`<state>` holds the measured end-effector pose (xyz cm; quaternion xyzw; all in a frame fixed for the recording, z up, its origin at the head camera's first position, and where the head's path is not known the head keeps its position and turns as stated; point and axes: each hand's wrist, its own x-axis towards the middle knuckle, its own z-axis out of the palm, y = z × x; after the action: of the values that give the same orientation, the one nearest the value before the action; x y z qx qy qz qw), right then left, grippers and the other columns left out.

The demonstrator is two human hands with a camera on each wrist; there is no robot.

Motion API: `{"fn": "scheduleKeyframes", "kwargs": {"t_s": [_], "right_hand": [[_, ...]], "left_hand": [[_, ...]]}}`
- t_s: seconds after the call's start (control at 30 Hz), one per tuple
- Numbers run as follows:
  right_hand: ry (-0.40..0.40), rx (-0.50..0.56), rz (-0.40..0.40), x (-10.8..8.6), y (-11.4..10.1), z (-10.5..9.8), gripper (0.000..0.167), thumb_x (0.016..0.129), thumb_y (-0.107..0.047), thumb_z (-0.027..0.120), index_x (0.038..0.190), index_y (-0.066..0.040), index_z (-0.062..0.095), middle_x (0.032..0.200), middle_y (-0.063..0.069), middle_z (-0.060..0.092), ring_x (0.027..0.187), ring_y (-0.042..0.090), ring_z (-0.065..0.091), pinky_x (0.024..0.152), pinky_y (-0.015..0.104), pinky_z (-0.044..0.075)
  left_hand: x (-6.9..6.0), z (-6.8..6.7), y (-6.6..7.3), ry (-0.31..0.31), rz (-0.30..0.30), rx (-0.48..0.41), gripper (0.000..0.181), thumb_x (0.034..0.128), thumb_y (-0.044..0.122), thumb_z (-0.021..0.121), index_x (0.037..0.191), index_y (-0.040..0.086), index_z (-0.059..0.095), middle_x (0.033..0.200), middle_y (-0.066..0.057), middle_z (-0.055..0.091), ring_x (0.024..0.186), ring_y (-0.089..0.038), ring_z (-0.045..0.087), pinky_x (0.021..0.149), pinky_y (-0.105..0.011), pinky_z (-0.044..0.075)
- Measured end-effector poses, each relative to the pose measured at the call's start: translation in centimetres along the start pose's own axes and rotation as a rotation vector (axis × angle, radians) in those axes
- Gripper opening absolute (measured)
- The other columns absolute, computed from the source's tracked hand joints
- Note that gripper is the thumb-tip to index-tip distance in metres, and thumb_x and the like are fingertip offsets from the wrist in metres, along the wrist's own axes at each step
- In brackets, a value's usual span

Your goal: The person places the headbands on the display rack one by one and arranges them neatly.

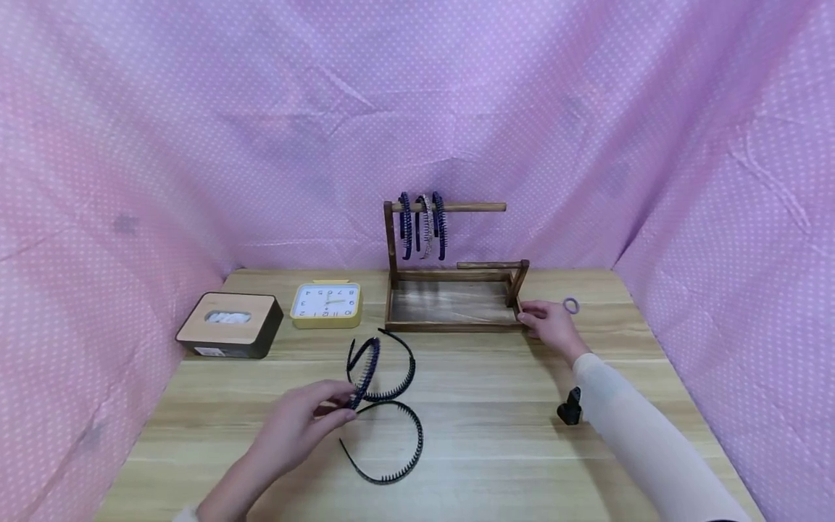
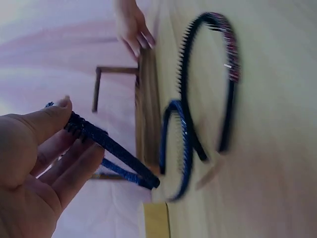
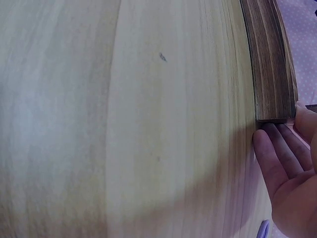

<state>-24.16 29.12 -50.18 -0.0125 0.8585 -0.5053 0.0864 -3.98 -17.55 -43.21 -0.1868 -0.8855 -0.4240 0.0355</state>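
My left hand (image 1: 296,420) pinches a dark blue toothed headband (image 1: 373,362) between thumb and fingers, raised over the table. Below it lie two more toothed headbands: a farther dark one (image 1: 411,373) and a nearer one (image 1: 420,444), which has a reddish glittery section (image 2: 231,47) in the left wrist view. At the right end of a brown wooden rack (image 1: 457,327), my right hand (image 1: 554,326) grips the end wall, thumb at its rim and fingers against the outside. Three headbands (image 1: 441,232) hang from the rack's upper bar.
A yellow clock (image 1: 358,312) lies left of the rack, beside a wood-topped tissue box (image 1: 261,330). A small purple ring (image 1: 571,305) lies right of my right hand. Near my right forearm is a small black object (image 1: 570,408). Pink dotted cloth (image 1: 313,145) surrounds the table.
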Motion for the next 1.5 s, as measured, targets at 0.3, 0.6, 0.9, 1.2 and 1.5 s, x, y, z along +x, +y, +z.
{"fn": "scheduleKeyframes", "kwargs": {"t_s": [0.3,0.6,0.9,1.2,1.5], "right_hand": [[0.010,0.023,-0.006,-0.3,-0.2,0.0,0.045,0.104,-0.012,0.061,0.145,0.005,0.053,0.138,0.031,0.060,0.123,0.044,0.063,0.086,0.038,0.063],[0.007,0.021,0.005,-0.5,-0.3,0.2,0.046,0.104,-0.012,0.061,0.146,0.005,0.052,0.140,0.031,0.058,0.124,0.044,0.062,0.089,0.038,0.062],[0.022,0.015,-0.013,-0.4,-0.3,0.2,0.045,0.105,-0.013,0.060,0.145,0.005,0.052,0.139,0.031,0.059,0.124,0.043,0.062,0.088,0.037,0.062],[0.033,0.017,-0.022,-0.4,-0.2,0.5,0.045,0.104,-0.014,0.061,0.144,0.006,0.053,0.140,0.031,0.058,0.123,0.041,0.063,0.087,0.037,0.062],[0.033,0.004,-0.007,-0.3,-0.1,0.4,0.044,0.104,-0.014,0.061,0.145,0.003,0.054,0.140,0.028,0.060,0.124,0.041,0.062,0.087,0.037,0.063]], "left_hand": [[7.6,4.0,2.7,0.021,0.002,-0.210,0.035,0.0888,0.015,0.081,0.123,0.014,0.072,0.106,0.000,0.077,0.097,-0.015,0.073,0.080,-0.023,0.062],[14.2,7.5,4.2,0.049,-0.069,-0.363,0.036,0.0887,0.013,0.081,0.123,0.008,0.070,0.102,-0.004,0.076,0.091,-0.016,0.071,0.083,-0.031,0.061],[20.0,9.6,4.1,0.082,-0.151,-0.487,0.034,0.0913,0.010,0.078,0.123,0.003,0.069,0.103,-0.013,0.074,0.084,-0.017,0.071,0.074,-0.029,0.064],[23.8,12.5,5.1,0.097,-0.218,-0.549,0.036,0.0922,0.008,0.077,0.127,0.003,0.068,0.106,-0.015,0.075,0.086,-0.019,0.072,0.075,-0.043,0.065],[26.9,15.1,6.6,0.072,-0.283,-0.607,0.036,0.0904,0.011,0.080,0.124,0.005,0.070,0.103,-0.013,0.075,0.086,-0.029,0.075,0.069,-0.035,0.065]]}}
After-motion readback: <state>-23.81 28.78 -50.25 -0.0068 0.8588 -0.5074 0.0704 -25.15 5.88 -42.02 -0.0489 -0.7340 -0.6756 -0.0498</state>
